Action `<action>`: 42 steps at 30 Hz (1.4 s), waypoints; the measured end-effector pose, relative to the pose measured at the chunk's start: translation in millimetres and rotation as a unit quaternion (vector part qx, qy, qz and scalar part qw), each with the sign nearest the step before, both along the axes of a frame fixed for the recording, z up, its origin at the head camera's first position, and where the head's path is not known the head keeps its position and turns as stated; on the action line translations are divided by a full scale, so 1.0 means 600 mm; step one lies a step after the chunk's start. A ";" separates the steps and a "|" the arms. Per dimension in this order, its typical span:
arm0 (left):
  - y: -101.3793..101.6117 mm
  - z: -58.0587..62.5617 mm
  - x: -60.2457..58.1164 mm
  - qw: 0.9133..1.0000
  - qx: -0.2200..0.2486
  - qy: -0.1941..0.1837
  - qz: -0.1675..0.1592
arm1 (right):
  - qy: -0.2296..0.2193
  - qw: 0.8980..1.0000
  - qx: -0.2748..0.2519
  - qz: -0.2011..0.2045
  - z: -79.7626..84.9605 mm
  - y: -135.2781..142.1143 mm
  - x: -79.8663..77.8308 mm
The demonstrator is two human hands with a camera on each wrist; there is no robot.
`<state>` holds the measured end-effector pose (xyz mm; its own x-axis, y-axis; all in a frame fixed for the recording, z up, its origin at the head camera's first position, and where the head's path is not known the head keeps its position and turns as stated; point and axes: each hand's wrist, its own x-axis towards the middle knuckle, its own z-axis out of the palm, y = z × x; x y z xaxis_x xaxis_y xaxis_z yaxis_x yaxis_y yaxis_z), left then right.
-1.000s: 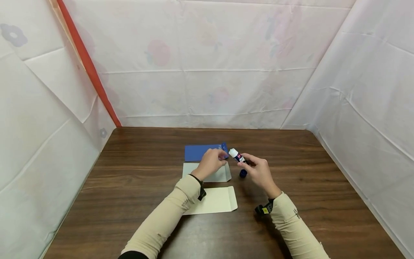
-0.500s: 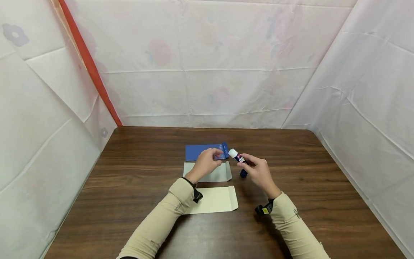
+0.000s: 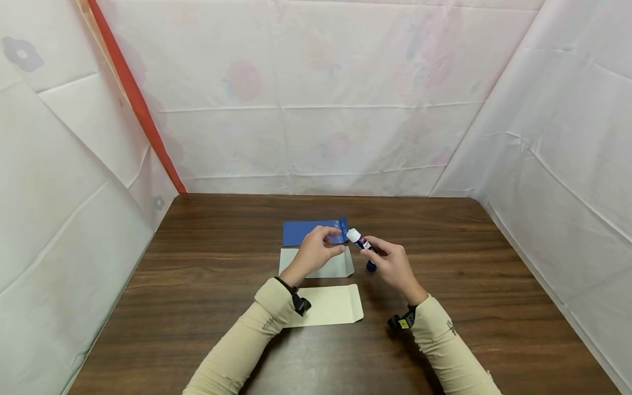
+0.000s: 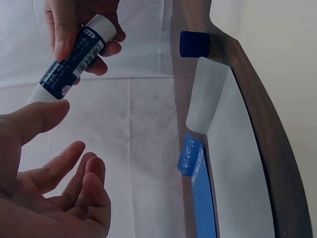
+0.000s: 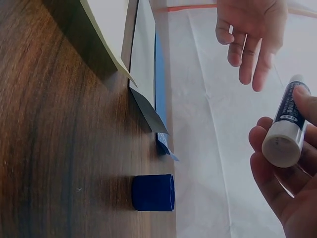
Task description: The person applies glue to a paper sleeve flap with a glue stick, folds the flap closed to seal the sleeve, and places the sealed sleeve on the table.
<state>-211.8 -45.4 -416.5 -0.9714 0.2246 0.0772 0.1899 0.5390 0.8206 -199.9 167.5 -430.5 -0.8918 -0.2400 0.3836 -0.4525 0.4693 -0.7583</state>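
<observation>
My right hand (image 3: 392, 267) pinches an uncapped glue stick (image 3: 362, 240) between thumb and fingers, its white end tilted up to the left. Nothing is held in my left hand (image 3: 316, 253), which hovers over the envelopes with its fingers loosely bent, apart from the glue stick. Beneath it lie a blue envelope (image 3: 299, 232) at the back, a pale grey-green envelope (image 3: 340, 264) in the middle and a cream envelope (image 3: 331, 307) in front. Each has its flap to the right. Whitish smears mark the blue flap (image 4: 188, 154). On the table stands the dark blue cap (image 5: 153, 193).
The brown wooden table (image 3: 197, 263) carries these things near its middle. White printed sheeting (image 3: 316, 99) encloses the back and both sides. A red strip (image 3: 135, 99) runs down the back left corner.
My left hand has drawn back slightly to the left from the glue stick, its thumb and fingers spreading wider. The glue stick stays in my right hand, shifted very slightly left.
</observation>
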 end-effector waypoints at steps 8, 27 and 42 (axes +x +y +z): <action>-0.002 -0.002 0.014 0.999 0.034 -0.008 -0.005 | 0.004 1.000 0.018 0.017 0.037 -0.013 0.025; -0.004 -0.003 0.036 0.996 0.081 0.006 -0.029 | -0.003 0.995 0.039 0.094 0.005 -0.005 0.006; -0.003 -0.013 0.044 0.995 0.095 0.015 -0.026 | -0.013 0.992 0.040 0.120 0.001 -0.009 0.010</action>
